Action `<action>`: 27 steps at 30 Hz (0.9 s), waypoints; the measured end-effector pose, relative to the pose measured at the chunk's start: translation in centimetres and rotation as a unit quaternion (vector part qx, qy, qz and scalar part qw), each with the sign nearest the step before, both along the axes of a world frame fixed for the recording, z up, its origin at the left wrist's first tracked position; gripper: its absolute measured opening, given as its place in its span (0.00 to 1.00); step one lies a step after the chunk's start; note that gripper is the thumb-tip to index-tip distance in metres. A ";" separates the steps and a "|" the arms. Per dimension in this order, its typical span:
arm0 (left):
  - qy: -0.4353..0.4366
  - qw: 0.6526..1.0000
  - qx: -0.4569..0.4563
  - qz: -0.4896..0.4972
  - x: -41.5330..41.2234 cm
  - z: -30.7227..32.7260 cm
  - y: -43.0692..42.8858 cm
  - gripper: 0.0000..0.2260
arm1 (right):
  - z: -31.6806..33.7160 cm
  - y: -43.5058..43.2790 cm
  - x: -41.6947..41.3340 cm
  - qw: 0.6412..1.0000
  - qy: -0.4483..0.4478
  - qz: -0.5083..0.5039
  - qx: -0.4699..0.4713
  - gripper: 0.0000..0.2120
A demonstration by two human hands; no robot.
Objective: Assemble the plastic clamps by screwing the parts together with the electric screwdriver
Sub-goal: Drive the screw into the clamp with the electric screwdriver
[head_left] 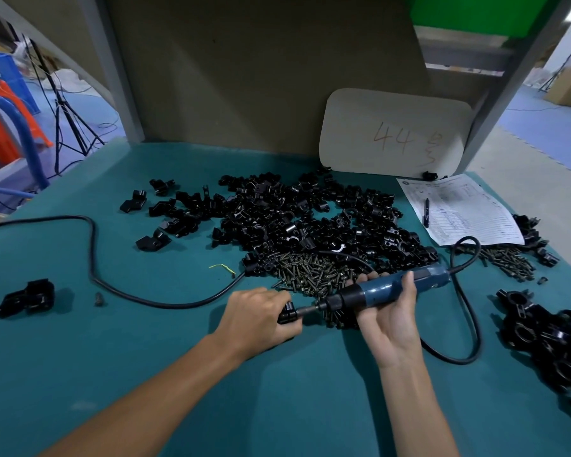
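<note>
I see the black plastic clamp [288, 314] low on the table [178, 374], just in front of the near edge of the screw pile, gripped in my left hand [257, 316], whose fingers curl round it so that only its right end shows. The bit of the blue electric screwdriver [388, 289] meets that exposed end, with the tool lying nearly level and pointing left. My right hand [391, 313] cradles the barrel from beneath, palm turned toward the camera, fingers wrapped over the far side and thumb hooked over the top. The screwdriver's black cord [112, 285] leaves its rear, loops round by my right wrist and also snakes away across the table to the left edge. Just behind the tool lies a heap of dark screws [314, 275], and beyond that a broad pile of loose black clamp parts [310, 219]. To the right sit a second scatter of screws [505, 258] and a cluster of assembled clamps [548, 334]. One more clamp [25, 298] rests alone at far left. A printed form [459, 209] with a pen [426, 212] on it lies at back right, below a white board [396, 133] marked "44".
</note>
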State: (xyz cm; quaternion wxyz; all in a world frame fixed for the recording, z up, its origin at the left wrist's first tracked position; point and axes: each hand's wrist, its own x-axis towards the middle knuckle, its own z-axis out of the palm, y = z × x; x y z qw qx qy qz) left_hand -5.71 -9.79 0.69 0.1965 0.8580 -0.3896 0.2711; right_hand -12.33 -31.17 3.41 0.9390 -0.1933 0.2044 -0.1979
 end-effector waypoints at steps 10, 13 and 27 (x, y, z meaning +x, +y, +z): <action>-0.007 1.000 -0.005 -0.004 0.1 0.0 -0.1 0.15 | 0.0 0.1 -0.3 1.000 0.004 0.003 -0.003 0.25; -0.007 1.000 -0.009 -0.005 0.0 0.0 0.0 0.15 | 0.0 0.2 -0.3 1.000 0.000 -0.001 -0.001 0.24; 0.036 0.999 -0.014 -0.011 -0.3 0.4 0.1 0.14 | -0.8 -0.1 0.1 1.000 -0.019 -0.003 0.012 0.25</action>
